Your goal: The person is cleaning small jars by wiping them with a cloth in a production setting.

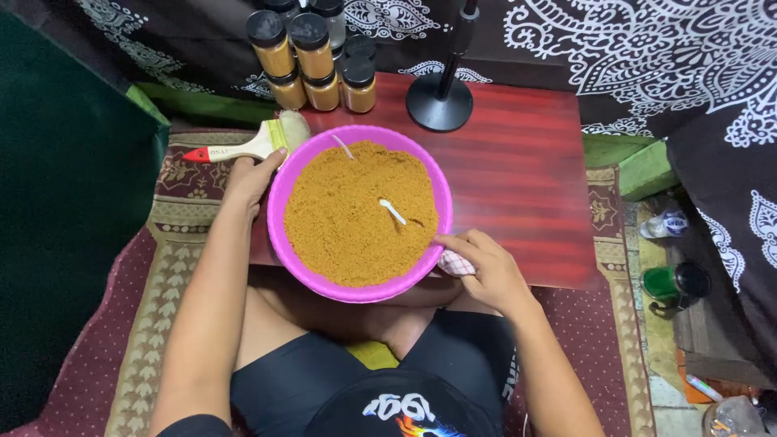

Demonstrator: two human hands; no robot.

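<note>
Our left hand (251, 180) cups the pink bowl's (285, 174) left rim, our right hand (484, 271) pinches the near-right rim with a checked cloth (457, 264) under it — the white spoon (393, 212) lies mid-powder, handle slanting up-left, nearer our right.

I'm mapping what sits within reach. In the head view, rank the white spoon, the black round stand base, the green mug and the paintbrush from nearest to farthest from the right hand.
From the right hand:
1. White spoon, in the powder, just left.
2. Black round stand base, at the table's back, and green mug, far right on the floor: too close to call.
3. Paintbrush, beyond the bowl's left rim.
</note>
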